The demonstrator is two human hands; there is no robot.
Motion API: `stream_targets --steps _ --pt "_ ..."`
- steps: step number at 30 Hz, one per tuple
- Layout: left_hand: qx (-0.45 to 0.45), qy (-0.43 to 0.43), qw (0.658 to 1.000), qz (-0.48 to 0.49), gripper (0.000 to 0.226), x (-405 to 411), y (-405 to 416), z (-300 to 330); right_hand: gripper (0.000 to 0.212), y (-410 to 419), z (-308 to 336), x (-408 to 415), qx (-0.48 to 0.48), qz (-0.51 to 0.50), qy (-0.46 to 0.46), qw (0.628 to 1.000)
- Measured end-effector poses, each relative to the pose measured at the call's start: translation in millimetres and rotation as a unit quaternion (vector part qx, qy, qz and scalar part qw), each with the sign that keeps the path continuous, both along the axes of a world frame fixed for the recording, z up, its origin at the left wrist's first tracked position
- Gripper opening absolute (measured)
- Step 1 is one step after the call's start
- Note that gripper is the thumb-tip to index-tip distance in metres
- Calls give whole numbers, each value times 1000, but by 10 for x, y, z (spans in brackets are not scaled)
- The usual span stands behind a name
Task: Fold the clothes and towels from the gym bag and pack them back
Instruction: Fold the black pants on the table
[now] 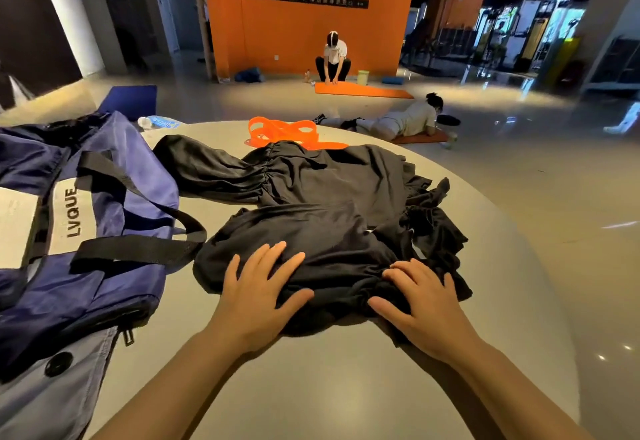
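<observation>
Hands, left (258,296) and right (420,304), press flat on black garment (311,204).

The supporting surface is a round, light grey table (346,387) with a smooth matte top. Lying directly on it are a navy gym bag (79,232) marked "LVQUE" at the left, with its black strap trailing onto the tabletop, a black garment (311,204) spread across the centre and touching that strap, and an orange band (280,130) coiled at the far edge, partly under the garment. A clear water bottle (157,122) lies on its side at the far left edge, just behind the bag.
</observation>
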State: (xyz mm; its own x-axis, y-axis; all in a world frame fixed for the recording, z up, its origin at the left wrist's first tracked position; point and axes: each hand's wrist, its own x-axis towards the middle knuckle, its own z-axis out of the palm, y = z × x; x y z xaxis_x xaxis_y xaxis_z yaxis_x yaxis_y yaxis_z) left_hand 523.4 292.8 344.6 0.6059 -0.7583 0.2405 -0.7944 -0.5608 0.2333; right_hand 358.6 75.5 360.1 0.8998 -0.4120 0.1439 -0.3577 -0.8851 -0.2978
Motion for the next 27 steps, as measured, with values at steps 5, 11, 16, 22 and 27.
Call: stream_targets --steps 5,11,16,22,27 --pt "-122 55 990 45 73 544 -394 96 104 -92 3 300 24 -59 4 998" --pt "-136 47 979 147 41 1678 -846 359 95 -75 176 749 35 -83 -22 996" --pt "-23 131 972 193 55 2195 -1007 333 101 -113 3 1076 -30 -34 78 996" --pt "-93 30 969 228 31 2244 -1056 456 94 -121 -31 1091 -46 -5 80 996" --pt "-198 2 960 196 28 2172 -1177 971 91 -73 -41 1130 -38 -16 60 997"
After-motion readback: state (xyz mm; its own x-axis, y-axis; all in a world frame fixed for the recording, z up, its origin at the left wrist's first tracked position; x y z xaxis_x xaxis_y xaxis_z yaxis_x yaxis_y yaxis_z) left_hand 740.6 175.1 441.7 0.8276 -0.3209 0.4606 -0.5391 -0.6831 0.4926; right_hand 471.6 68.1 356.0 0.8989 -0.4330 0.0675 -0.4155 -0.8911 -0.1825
